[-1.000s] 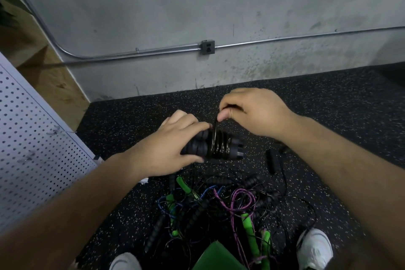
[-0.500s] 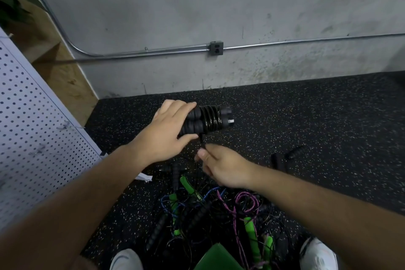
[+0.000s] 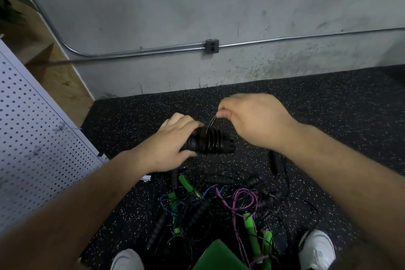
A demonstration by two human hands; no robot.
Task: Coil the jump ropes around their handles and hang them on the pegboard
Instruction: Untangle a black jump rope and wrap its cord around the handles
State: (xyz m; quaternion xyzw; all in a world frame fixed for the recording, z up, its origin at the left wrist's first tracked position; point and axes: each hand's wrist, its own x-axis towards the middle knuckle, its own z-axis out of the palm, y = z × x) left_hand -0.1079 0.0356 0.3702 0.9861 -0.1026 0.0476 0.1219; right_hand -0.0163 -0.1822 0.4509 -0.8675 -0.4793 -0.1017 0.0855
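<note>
1. The black handles (image 3: 208, 141) are held level above the floor (image 3: 328, 105), already ringed with several turns of thin black cord (image 3: 210, 124).
2. The left hand (image 3: 166, 149) grips their left end, its fingers (image 3: 188, 121) curled over the top.
3. The right hand (image 3: 256, 118) pinches the cord just above the handles. Half a second ago it was beneath them, so another turn has gone round.
4. Coiling looks well along to me; hanging is not yet begun.
5. A tangled pile of ropes (image 3: 219, 204) lies below, and the pegboard (image 3: 32, 138) stands at the left.

Scuffed grey concrete wall (image 3: 153, 6), metal conduit (image 3: 285, 39), outlet box (image 3: 212, 46), black speckled floor (image 3: 328, 98)
</note>
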